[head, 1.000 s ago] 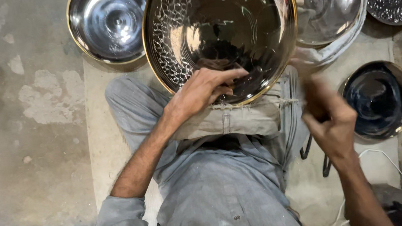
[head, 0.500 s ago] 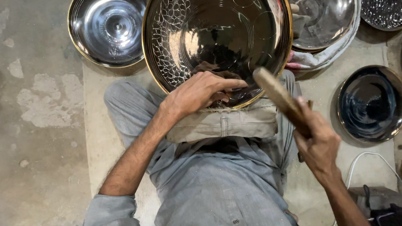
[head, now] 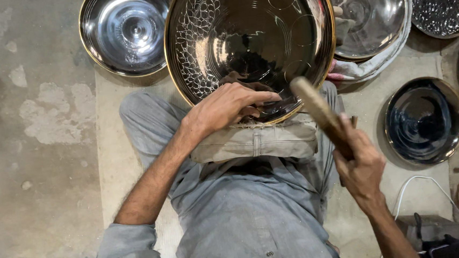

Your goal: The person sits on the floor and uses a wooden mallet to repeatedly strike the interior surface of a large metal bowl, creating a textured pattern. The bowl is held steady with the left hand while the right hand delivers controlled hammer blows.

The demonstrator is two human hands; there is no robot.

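On the lap cushion, a big engraved bowl is resting.
Left hand is gripping a small tool at its near rim; right hand is clenching a wooden mallet, angled toward it.

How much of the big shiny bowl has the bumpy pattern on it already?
Done: the large round metal bowl with a golden rim has a dense pattern only on its left inner side. In hand: the left hand presses on the bowl's near edge, and the right hand holds a wooden mallet raised beside it. Left: the rest of the inside shows only thin circle outlines.
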